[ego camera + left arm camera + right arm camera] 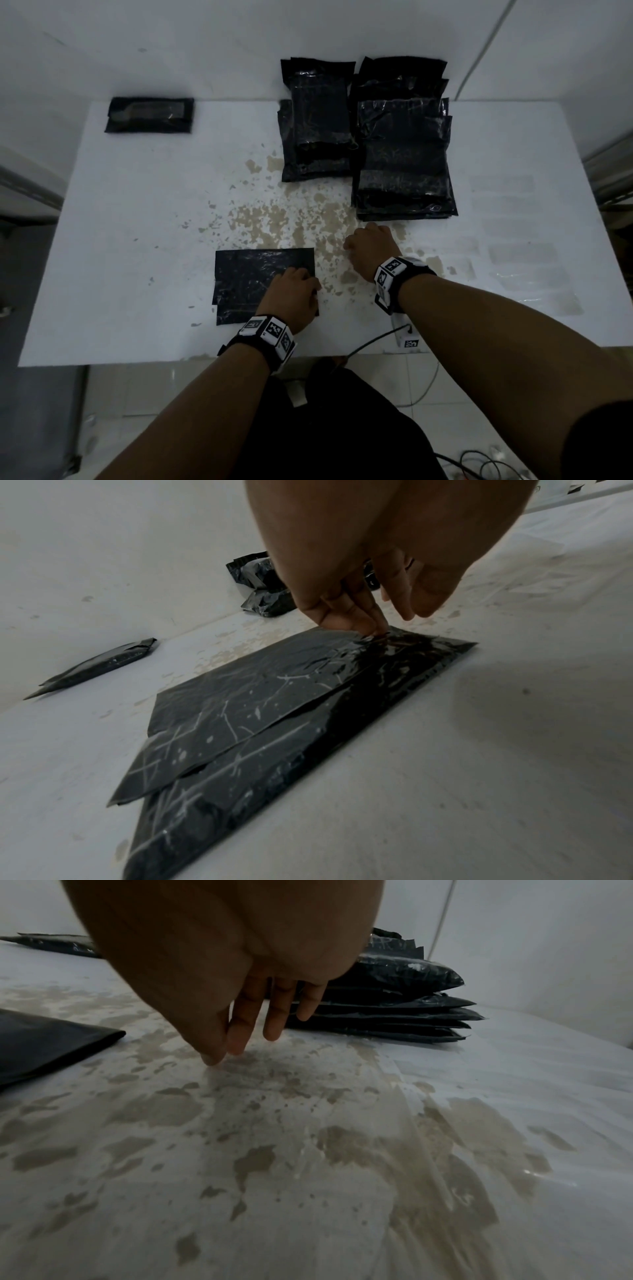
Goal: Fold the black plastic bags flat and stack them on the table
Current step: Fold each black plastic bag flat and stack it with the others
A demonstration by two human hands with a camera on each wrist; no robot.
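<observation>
A folded black plastic bag (246, 277) lies flat near the front middle of the white table (120, 240). My left hand (291, 298) rests on its right end. In the left wrist view its fingertips (363, 626) press down on the bag (257, 723) near its far corner. My right hand (368, 248) hovers over bare table to the right of the bag. Its fingers (246, 1031) hang straight and hold nothing. A tall stack of folded black bags (404, 164) stands just beyond it, also seen as the stack (394, 1007) behind the fingers.
A second pile of black bags (315, 130) sits at the back centre against the wall. One small folded bag (149, 114) lies at the back left. Worn brown patches (274, 219) mark the tabletop's middle. A cable (376, 339) and a small white device (406, 334) sit at the front edge.
</observation>
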